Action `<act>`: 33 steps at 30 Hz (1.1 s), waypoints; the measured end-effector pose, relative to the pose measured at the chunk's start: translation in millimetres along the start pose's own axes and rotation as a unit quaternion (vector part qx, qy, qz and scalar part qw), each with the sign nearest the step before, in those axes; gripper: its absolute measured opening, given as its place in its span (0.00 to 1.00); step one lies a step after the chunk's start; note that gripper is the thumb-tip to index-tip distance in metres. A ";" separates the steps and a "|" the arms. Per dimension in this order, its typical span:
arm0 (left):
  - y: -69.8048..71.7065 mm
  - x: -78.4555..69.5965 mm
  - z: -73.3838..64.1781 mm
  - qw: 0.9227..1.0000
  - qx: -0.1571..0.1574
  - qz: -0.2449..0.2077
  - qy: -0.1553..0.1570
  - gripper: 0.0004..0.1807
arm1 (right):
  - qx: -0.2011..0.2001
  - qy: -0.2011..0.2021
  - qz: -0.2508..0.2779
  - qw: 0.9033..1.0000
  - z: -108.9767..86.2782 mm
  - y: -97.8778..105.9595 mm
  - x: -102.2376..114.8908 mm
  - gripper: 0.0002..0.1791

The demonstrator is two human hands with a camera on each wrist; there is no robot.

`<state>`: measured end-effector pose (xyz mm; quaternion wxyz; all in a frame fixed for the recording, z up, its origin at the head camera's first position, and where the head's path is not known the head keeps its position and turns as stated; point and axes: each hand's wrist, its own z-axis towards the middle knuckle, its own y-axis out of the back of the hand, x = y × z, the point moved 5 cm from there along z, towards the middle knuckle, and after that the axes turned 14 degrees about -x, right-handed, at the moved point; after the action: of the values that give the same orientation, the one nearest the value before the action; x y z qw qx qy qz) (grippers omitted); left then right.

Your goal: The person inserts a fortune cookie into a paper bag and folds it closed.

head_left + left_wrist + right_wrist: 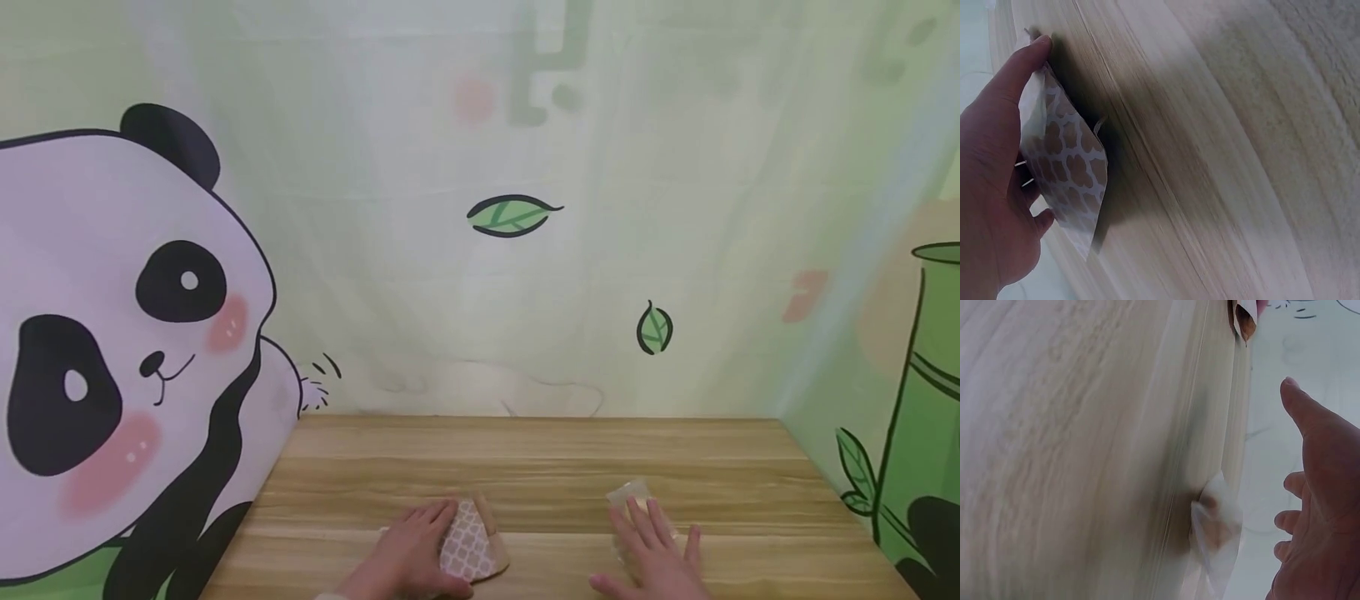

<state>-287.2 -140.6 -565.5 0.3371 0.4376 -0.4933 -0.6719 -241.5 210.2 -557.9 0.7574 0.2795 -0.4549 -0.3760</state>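
Note:
My left hand point(408, 550) holds a flat brown packet with a white lattice pattern point(469, 546), thumb on one side and fingers on the other. Paper-like and folded, the packet point(1071, 165) stands slightly tilted against the wood in the left wrist view; its contents are hidden. To the right, my right hand point(660, 560) hovers with fingers spread over a small translucent plastic bag point(628, 493). The right wrist view shows this crumpled bag point(1221, 534) on the tabletop, apart from the fingers, with something brownish showing through it.
The wooden tabletop point(555, 454) ends at a pale green backdrop cloth point(390, 275). The cloth bears a printed panda on the left, leaves in the middle and bamboo on the right.

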 end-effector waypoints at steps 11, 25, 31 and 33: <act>6.0 -4.4 -2.1 0.997 -0.011 -0.010 -0.081 0.62 | 0.043 0.141 -0.022 0.989 20.9 -16.5 48.5 0.49; 7.0 -34.8 -3.8 0.994 -0.042 -0.033 -0.098 0.59 | 0.131 0.239 -0.032 0.962 22.9 -52.3 80.1 0.41; 1.1 -38.4 -2.9 0.993 -0.026 -0.041 -0.108 0.60 | 0.134 0.261 -0.028 0.956 13.8 -71.2 78.7 0.38; -0.4 -38.6 -2.2 0.993 -0.024 -0.039 -0.113 0.60 | 0.121 0.273 -0.036 0.954 11.8 -75.7 78.7 0.37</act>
<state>-270.2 -107.1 -556.3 0.2634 0.3693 -0.4943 -0.7416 -252.0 101.9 -573.1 0.7992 0.4774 -0.2622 -0.2541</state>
